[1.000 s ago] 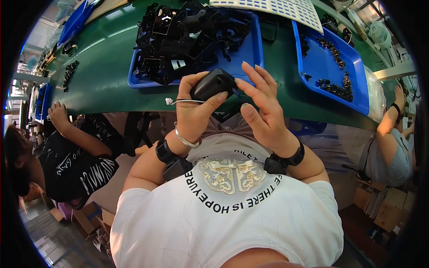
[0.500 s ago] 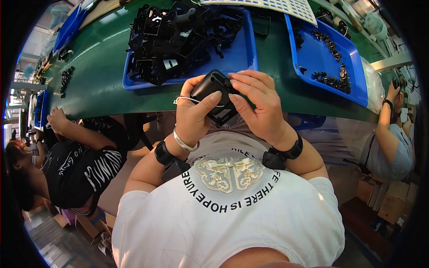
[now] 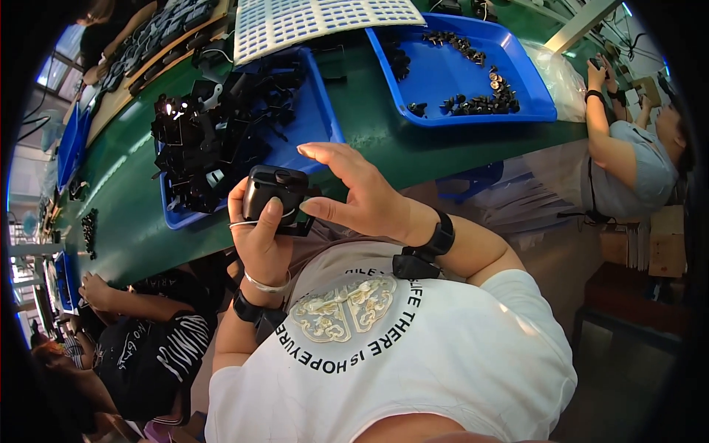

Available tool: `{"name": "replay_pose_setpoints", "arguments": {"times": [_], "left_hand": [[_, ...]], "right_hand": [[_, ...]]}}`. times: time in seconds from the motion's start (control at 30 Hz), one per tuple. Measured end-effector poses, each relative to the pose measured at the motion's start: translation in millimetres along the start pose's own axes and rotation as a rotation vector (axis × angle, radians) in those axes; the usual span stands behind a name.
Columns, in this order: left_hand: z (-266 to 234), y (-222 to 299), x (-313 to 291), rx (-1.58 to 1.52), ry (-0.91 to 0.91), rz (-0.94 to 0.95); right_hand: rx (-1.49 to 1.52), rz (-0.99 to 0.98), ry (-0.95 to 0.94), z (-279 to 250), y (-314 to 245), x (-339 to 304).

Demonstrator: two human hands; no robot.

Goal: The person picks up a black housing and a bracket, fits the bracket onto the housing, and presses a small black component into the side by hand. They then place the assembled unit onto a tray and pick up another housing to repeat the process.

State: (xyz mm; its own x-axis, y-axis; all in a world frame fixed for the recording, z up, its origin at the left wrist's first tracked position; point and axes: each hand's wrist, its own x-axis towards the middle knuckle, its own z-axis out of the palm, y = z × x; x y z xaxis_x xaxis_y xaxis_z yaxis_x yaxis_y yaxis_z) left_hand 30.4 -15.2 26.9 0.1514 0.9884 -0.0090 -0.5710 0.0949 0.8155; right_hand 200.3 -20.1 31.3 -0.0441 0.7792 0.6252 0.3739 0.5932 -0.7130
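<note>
My left hand (image 3: 260, 240) is closed around a black plastic housing (image 3: 269, 198) with rounded corners, holding it just off the table's near edge. A thin white cord or cable runs by the left thumb. To the right of the housing, my right hand (image 3: 365, 196) is open, index finger stretched and thumb apart. Its thumb tip is close to the housing's side; whether they touch I cannot tell. Behind the hands, a blue tray (image 3: 286, 148) holds a heap of black brackets (image 3: 214, 136).
Another blue tray (image 3: 436, 81) on the green table (image 3: 362, 133) holds small black parts (image 3: 484, 103). A white perforated panel (image 3: 325, 29) lies across the back. Clear plastic (image 3: 557, 85) lies beside the right tray. Co-workers sit at left (image 3: 148, 340) and right (image 3: 631, 162).
My view has turned, so the trays sit farther left. My right hand has come away from the housing and its fingers have spread; my left hand still holds it.
</note>
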Motion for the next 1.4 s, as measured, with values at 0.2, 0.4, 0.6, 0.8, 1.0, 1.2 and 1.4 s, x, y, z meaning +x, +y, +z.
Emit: {"name": "replay_pose_setpoints", "arguments": {"times": [0.2,0.4,0.6,0.8,1.0,1.2,1.4], "left_hand": [[7,-6,-3,-0.096,-0.126,-0.06],[7,15,6,0.423,-0.415,-0.113],[10,16,11,0.914,-0.64,-0.356],[0,16,7,0.513,-0.568,-0.525],[-15,18,6,0.083,-0.441,-0.578],[-26,11,5,-0.014,-0.515,-0.643],[-28,10,0,-0.105,-0.473,-0.588]], "right_hand": [[0.239,0.271,-0.183,-9,-3,-10],[0.232,0.455,-0.446,-42,-6,13],[0.059,0.461,-0.8,-56,-24,39],[-0.09,0.37,-0.459,-134,17,63],[-0.612,0.475,-0.036,-291,154,54],[-0.859,0.592,-0.191,-291,181,57],[-0.943,0.587,-0.28,-293,190,58]]}}
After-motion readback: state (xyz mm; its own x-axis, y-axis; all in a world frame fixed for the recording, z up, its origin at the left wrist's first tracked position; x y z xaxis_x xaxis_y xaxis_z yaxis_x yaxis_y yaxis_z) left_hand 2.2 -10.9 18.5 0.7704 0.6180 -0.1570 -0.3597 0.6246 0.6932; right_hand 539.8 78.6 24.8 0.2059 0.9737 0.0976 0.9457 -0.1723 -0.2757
